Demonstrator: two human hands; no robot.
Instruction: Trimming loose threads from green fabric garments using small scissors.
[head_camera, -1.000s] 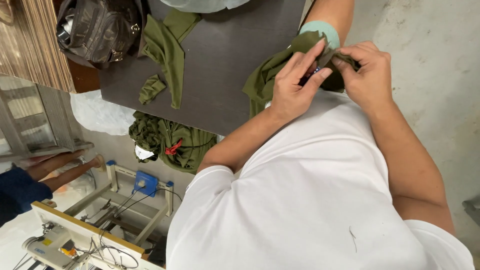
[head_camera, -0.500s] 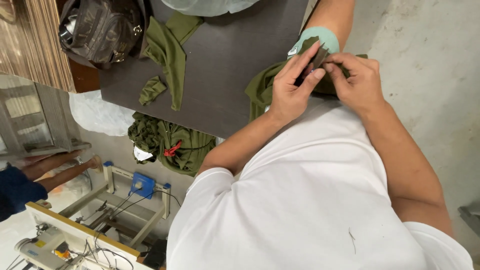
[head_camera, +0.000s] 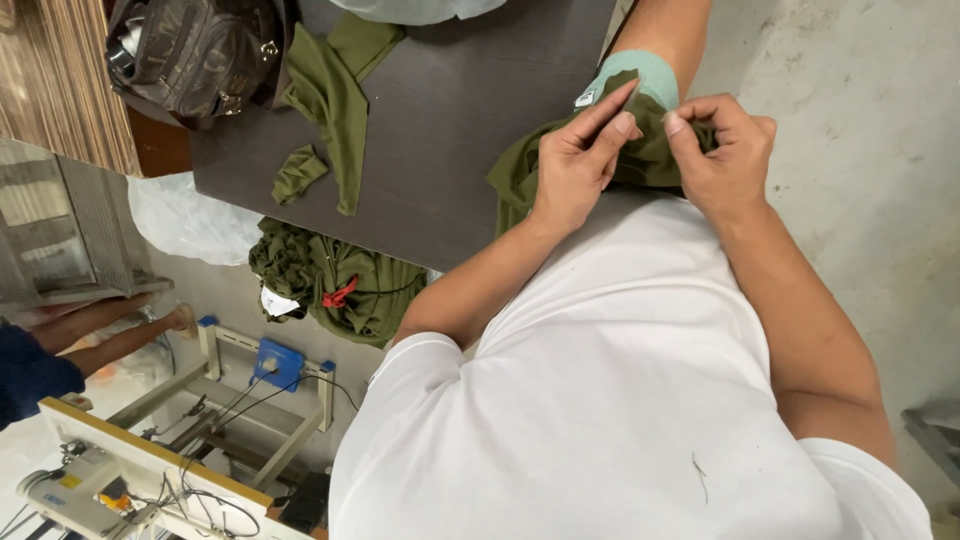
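In the head view, the left hand (head_camera: 575, 170) and the right hand (head_camera: 725, 160) are both pinching a bunched olive-green garment piece (head_camera: 650, 160) between closed thumb and fingertips, holding it up just past the edge of the dark table (head_camera: 450, 150), in front of the white shirt (head_camera: 620, 400). Since both grips are taking only a narrow edge of the fabric, it is likely risking slipping free or twisting, and the hanging part may be snagging on the table edge near the mint-green collar band (head_camera: 640, 75).
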